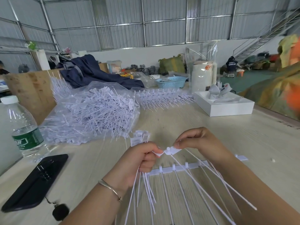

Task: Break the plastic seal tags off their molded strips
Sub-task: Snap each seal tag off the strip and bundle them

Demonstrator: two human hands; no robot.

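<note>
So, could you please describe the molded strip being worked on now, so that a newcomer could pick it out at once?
Start at the pale wooden table and look to its near edge, just below the two hands. The molded strip is the flat white bar lying crosswise there, with short upright stubs and thin white tails running toward the viewer. Unlike the tags heaped in the clear plastic bag, it lies alone.

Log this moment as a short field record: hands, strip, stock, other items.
left hand: grips a bunch of loose tags, tails hanging down
right hand: pinches one tag head
molded strip: lies on the table under the hands
stock: tag pile in clear bag
other items: water bottle, black phone, white box
</note>
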